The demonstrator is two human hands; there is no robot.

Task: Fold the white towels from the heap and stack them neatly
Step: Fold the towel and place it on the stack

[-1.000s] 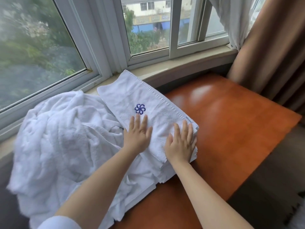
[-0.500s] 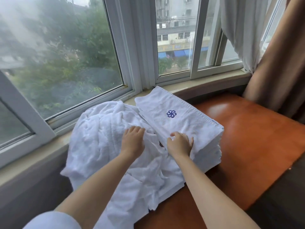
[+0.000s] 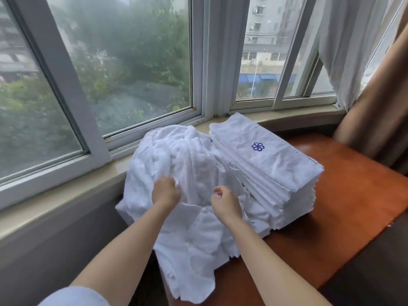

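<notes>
A heap of crumpled white towels [image 3: 176, 164] lies on the left part of the wooden table, spilling over its near-left edge. To its right stands a stack of folded white towels [image 3: 278, 173], the top one showing a blue flower logo [image 3: 257, 146]. My left hand [image 3: 165, 191] grips towel cloth on the heap with curled fingers. My right hand [image 3: 225, 200] pinches a fold of a towel from the heap, just left of the stack's near corner.
The reddish-brown wooden table [image 3: 344, 208] runs to the right and toward me. A window sill [image 3: 293, 117] and windows stand behind the towels. A brown curtain [image 3: 379, 102] and a white sheer curtain [image 3: 344, 47] hang at the right.
My hands left the top of the folded stack, where they lay flat, and moved left onto the heap. Their fingers have curled round towel cloth there. The camera has tilted up.
</notes>
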